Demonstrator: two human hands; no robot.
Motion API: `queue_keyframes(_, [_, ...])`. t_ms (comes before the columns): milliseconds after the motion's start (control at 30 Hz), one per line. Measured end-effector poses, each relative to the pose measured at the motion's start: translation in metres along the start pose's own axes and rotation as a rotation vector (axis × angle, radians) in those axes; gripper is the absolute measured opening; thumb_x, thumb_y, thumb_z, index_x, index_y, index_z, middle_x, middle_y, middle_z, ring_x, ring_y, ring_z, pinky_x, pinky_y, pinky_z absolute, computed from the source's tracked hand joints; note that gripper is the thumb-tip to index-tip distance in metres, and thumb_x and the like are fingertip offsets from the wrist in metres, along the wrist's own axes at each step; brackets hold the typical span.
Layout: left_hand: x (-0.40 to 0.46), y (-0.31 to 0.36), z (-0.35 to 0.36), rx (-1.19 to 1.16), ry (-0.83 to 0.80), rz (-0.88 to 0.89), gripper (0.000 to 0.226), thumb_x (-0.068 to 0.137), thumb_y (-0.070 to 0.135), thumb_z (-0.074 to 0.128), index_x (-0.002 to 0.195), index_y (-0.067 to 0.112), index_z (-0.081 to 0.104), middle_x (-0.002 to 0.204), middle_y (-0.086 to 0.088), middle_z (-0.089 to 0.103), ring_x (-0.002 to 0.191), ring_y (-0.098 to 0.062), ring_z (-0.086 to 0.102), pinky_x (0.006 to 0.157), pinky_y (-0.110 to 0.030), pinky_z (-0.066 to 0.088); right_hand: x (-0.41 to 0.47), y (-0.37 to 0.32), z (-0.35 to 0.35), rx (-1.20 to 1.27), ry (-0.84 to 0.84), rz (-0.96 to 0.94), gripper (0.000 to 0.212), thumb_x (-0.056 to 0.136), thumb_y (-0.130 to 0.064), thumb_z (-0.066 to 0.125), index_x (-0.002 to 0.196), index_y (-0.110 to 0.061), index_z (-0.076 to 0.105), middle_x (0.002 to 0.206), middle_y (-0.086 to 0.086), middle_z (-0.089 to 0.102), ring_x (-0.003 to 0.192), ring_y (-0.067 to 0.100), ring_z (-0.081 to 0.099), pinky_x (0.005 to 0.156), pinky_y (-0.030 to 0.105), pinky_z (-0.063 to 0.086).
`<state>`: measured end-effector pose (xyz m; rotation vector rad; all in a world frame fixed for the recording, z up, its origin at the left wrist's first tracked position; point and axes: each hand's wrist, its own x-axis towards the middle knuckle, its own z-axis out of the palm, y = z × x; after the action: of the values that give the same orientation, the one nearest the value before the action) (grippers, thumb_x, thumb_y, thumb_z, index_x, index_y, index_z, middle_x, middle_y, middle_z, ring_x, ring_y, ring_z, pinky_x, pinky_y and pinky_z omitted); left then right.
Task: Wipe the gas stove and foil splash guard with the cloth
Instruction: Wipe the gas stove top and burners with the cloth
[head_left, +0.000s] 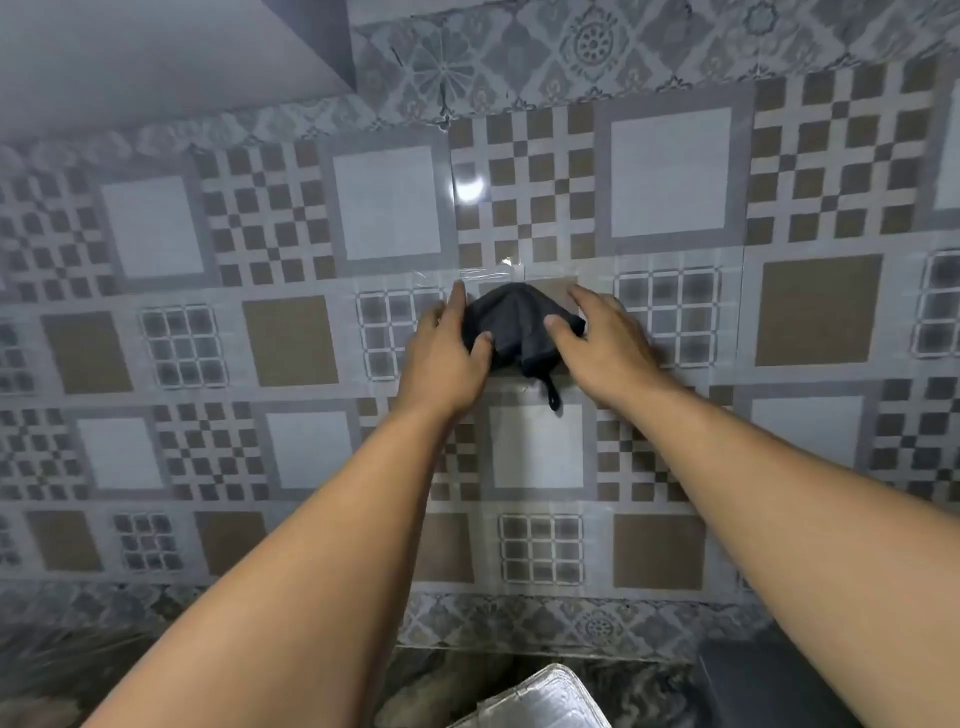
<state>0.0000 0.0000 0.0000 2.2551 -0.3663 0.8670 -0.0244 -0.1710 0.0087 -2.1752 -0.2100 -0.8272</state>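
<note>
A dark grey cloth (511, 325) is bunched against the patterned tile wall, its hanging loop dangling below. My left hand (449, 353) holds the cloth's left side, thumb on its front and fingers along its edge. My right hand (597, 343) holds the right side the same way, thumb pressed on the fabric. Both arms reach forward from the bottom of the head view. A corner of crinkled silver foil (545, 699), part of the splash guard, shows at the bottom centre. The gas stove is out of view.
A clear plastic sheet (519, 467) covers the tiled wall (291, 338), with a taped seam just above the cloth and a light glare higher up. A dark object (743, 686) sits at the bottom right on a marbled counter (441, 675).
</note>
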Motion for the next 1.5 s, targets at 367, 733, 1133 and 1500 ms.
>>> queue_keyframes(367, [0.027, -0.013, 0.004, -0.097, 0.155, -0.049, 0.07, 0.091, 0.014, 0.066, 0.151, 0.027, 0.033, 0.125, -0.005, 0.062, 0.114, -0.022, 0.059, 0.1, -0.038, 0.049, 0.022, 0.007, 0.016, 0.033, 0.082, -0.074, 0.052, 0.091, -0.015, 0.064, 0.14, -0.023, 0.048, 0.135, 0.005, 0.057, 0.118, 0.025, 0.057, 0.091, 0.024, 0.043])
queue_keyframes(733, [0.026, -0.002, -0.016, -0.286, 0.118, 0.002, 0.041, 0.099, 0.015, 0.046, 0.135, 0.032, 0.054, 0.13, 0.0, 0.057, 0.115, -0.016, 0.058, 0.101, -0.039, 0.051, 0.03, 0.001, -0.01, 0.14, 0.136, -0.095, 0.037, 0.093, -0.006, 0.058, 0.126, -0.022, 0.063, 0.13, -0.001, 0.061, 0.12, 0.016, 0.055, 0.097, 0.018, 0.04])
queue_keyframes(1133, [-0.046, 0.036, -0.004, -0.833, -0.142, -0.319, 0.029, 0.102, 0.009, 0.046, 0.122, 0.022, 0.062, 0.116, -0.005, 0.062, 0.098, -0.019, 0.065, 0.069, -0.036, 0.061, -0.026, 0.035, -0.063, 0.205, 0.106, 0.096, 0.018, 0.083, -0.018, 0.073, 0.099, -0.026, 0.071, 0.105, -0.004, 0.067, 0.096, 0.015, 0.062, 0.081, 0.025, 0.051])
queue_keyframes(1500, [-0.134, 0.139, 0.089, -0.897, -0.219, -0.514, 0.027, 0.096, 0.004, 0.054, 0.12, 0.016, 0.062, 0.111, -0.01, 0.068, 0.094, -0.025, 0.069, 0.079, -0.047, 0.06, -0.117, 0.099, -0.125, 0.364, 0.105, 0.447, 0.033, 0.07, -0.03, 0.084, 0.096, -0.03, 0.065, 0.107, 0.0, 0.067, 0.091, 0.021, 0.066, 0.075, 0.039, 0.06])
